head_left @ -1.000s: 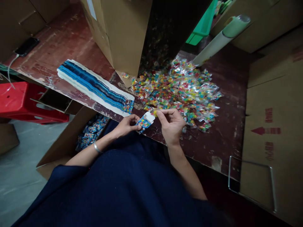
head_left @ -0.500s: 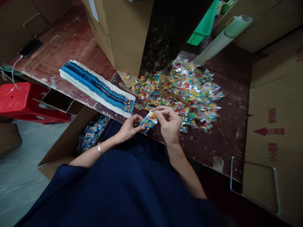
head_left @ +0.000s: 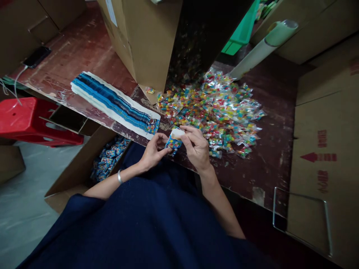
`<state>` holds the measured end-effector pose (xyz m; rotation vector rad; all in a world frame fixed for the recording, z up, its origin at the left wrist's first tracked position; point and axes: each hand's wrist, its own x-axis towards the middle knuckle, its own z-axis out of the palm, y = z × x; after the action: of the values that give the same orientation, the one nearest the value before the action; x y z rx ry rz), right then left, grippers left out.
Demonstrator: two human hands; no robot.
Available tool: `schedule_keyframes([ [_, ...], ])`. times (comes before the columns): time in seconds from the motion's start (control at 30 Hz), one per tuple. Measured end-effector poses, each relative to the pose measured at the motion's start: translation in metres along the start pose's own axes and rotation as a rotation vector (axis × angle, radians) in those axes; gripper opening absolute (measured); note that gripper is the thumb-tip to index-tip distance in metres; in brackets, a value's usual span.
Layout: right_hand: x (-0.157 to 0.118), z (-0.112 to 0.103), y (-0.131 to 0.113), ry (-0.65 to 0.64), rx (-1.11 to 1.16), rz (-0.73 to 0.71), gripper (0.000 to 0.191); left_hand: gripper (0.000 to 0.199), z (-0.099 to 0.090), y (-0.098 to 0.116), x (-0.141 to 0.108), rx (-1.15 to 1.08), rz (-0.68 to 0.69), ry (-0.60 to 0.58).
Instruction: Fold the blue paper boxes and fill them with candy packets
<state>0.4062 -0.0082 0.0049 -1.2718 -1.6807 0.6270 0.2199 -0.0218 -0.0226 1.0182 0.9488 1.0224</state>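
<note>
My left hand (head_left: 154,151) grips a small blue printed candy box (head_left: 173,143) at its lower left, thumb in front. The box is tilted, with its pale top end open. At the upper right of that opening, my right hand (head_left: 196,147) pinches the flap between thumb and fingers; the fingertips partly hide it. Beyond the hands lies a heap of clear candy packets (head_left: 213,108) with multicoloured sweets. To the left, a long overlapping row of flat blue-and-white box blanks (head_left: 114,104) rests on the table.
The worn red-brown table (head_left: 269,160) carries a large carton (head_left: 151,41), a white roll (head_left: 258,54) and a phone (head_left: 37,56). Below left, an open carton (head_left: 73,164) holds filled-looking blue boxes (head_left: 110,155) near a red stool (head_left: 22,119). Another carton (head_left: 322,123) stands right.
My right hand has moved slightly left, onto the box's opening. The yellowish candy packet at its fingertips is out of sight now, and the box is turned more upright.
</note>
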Motion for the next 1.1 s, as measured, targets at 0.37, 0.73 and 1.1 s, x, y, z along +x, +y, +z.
schedule_keyframes([
  [0.37,-0.011,0.008,0.001,-0.038,0.158,0.18,0.02,0.056,-0.001,0.004,0.0,0.055,0.052,-0.116],
  [0.73,-0.025,0.031,0.007,0.157,0.286,0.21,0.017,0.057,-0.001,-0.002,0.006,-0.066,0.011,-0.076],
  [1.1,-0.011,0.025,-0.001,0.035,0.419,0.395,0.022,0.058,-0.006,0.0,0.001,0.062,0.056,-0.002],
])
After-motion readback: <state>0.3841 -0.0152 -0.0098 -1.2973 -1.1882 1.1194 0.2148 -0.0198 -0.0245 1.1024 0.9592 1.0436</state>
